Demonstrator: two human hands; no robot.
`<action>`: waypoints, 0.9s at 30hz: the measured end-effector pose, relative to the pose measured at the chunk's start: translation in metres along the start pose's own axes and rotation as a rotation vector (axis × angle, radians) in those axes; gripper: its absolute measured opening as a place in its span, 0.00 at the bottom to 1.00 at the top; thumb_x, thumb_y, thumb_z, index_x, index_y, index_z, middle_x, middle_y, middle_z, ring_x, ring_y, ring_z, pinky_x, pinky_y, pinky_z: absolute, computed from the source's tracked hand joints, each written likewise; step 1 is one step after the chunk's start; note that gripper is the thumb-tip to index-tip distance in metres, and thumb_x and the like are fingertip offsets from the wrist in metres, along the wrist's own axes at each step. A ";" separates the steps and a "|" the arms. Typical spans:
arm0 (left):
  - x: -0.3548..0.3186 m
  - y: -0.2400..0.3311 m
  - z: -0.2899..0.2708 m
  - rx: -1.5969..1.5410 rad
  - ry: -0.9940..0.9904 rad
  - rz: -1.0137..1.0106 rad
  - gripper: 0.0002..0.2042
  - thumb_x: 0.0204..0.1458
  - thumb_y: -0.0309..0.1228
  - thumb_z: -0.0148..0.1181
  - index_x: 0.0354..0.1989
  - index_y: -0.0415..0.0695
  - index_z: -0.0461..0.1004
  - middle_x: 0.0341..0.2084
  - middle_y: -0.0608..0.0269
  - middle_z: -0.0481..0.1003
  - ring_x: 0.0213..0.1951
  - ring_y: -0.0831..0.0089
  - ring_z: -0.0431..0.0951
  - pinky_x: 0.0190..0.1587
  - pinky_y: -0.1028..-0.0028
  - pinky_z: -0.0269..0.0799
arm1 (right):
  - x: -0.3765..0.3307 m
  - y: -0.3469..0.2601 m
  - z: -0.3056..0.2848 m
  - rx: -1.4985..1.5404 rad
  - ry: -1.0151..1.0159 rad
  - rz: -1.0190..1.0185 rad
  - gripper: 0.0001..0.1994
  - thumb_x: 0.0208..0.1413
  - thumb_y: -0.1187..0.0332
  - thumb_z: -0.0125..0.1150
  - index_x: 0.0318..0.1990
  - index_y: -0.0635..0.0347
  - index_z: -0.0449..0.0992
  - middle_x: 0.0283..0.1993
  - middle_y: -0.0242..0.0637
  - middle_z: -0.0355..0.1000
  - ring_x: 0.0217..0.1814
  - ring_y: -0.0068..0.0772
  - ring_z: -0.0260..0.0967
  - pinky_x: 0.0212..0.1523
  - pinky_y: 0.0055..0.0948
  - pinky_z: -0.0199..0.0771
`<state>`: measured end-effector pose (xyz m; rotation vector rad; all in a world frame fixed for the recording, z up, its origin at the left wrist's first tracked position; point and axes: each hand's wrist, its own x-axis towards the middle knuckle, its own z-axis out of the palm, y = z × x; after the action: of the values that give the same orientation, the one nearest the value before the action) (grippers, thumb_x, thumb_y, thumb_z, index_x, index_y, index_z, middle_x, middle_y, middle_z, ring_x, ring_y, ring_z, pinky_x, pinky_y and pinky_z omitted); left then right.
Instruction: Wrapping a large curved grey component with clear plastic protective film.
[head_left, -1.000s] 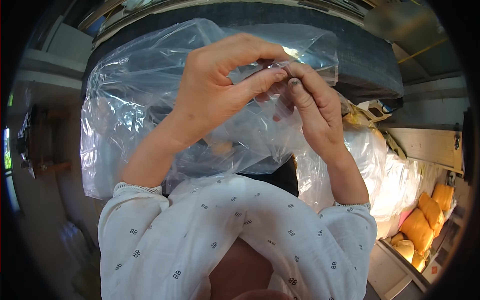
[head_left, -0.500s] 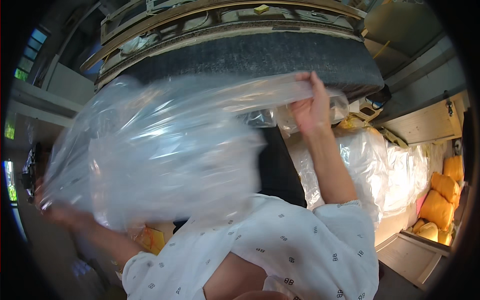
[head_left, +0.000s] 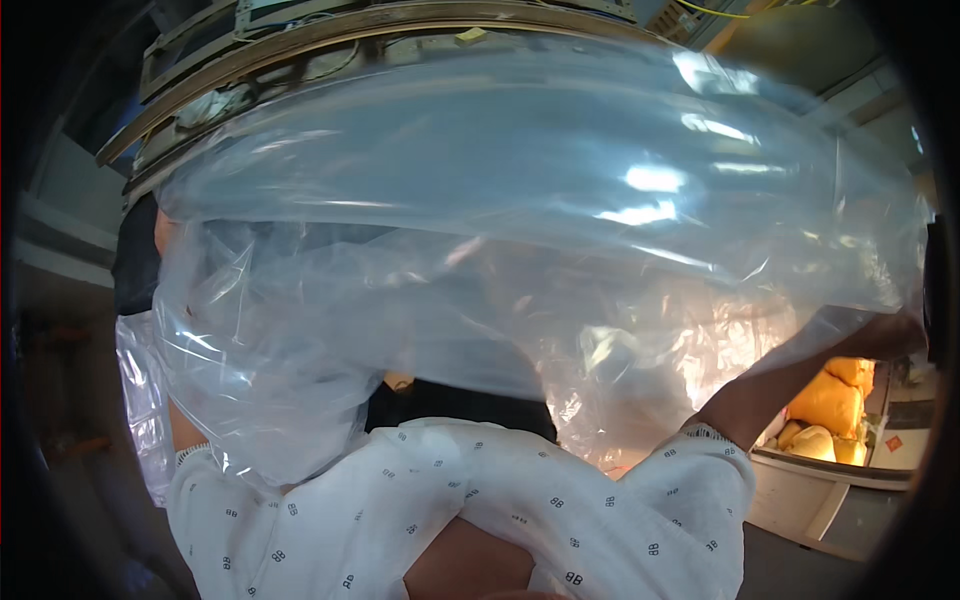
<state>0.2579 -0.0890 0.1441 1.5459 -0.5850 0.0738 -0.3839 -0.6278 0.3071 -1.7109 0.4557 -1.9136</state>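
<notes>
A large clear plastic bag (head_left: 430, 160) billows across the view, stretched wide between my two arms. My left hand (head_left: 163, 234) holds its left end; only a strip of skin shows past the film, and the fingers are hidden. Far to the right, my right hand (head_left: 910, 328) grips the bag's other end in shadow, its fingers hard to make out. The upper part of the bag is puffed out, while its lower part hangs in creases before my white printed shirt (head_left: 470, 480).
Behind the film lies a dark-topped table, with a wooden rail (head_left: 300, 48) along its far side and a small yellow block (head_left: 471, 35) there. Orange-yellow bundles (head_left: 830, 405) sit at the right beside a pale wooden panel (head_left: 800, 500). More clear plastic (head_left: 143, 400) hangs at the left.
The bag has swung out from a bunched shape at the left to a wide spread across the view. My right hand has moved far right, my left hand upward and inward.
</notes>
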 end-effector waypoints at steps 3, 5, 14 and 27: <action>-0.049 0.032 0.021 0.323 -0.113 -0.010 0.08 0.51 0.27 0.51 0.39 0.42 0.68 0.30 0.66 0.68 0.35 0.77 0.68 0.43 0.79 0.63 | -0.031 0.100 0.091 -0.205 -0.276 -0.257 0.25 0.60 0.54 0.36 0.57 0.63 0.56 0.61 0.45 0.53 0.64 0.42 0.48 0.63 0.37 0.44; -0.092 0.041 -0.044 0.575 -0.147 -0.023 0.08 0.52 0.28 0.51 0.39 0.42 0.69 0.31 0.67 0.67 0.35 0.78 0.67 0.43 0.80 0.62 | -0.019 0.085 0.170 -0.489 -0.399 -0.168 0.26 0.59 0.56 0.39 0.60 0.64 0.53 0.62 0.43 0.49 0.64 0.34 0.44 0.62 0.29 0.39; -0.096 0.041 -0.223 0.665 0.069 -0.137 0.06 0.50 0.30 0.52 0.32 0.41 0.66 0.24 0.67 0.65 0.28 0.77 0.64 0.35 0.78 0.62 | -0.074 0.220 0.124 -1.183 -0.334 0.611 0.32 0.44 0.48 0.55 0.52 0.64 0.62 0.58 0.51 0.54 0.59 0.57 0.51 0.55 0.46 0.56; 0.105 -0.161 -0.357 1.292 0.170 -0.104 0.14 0.53 0.35 0.48 0.42 0.39 0.69 0.37 0.54 0.72 0.40 0.62 0.71 0.45 0.71 0.64 | -0.062 0.197 0.171 -0.854 -0.964 0.131 0.24 0.55 0.54 0.47 0.54 0.61 0.63 0.58 0.50 0.57 0.62 0.44 0.53 0.59 0.33 0.53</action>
<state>0.5224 0.2081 0.0681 2.7722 -0.2888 0.5878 -0.1800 -0.7335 0.1685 -2.7480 1.0063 -0.5919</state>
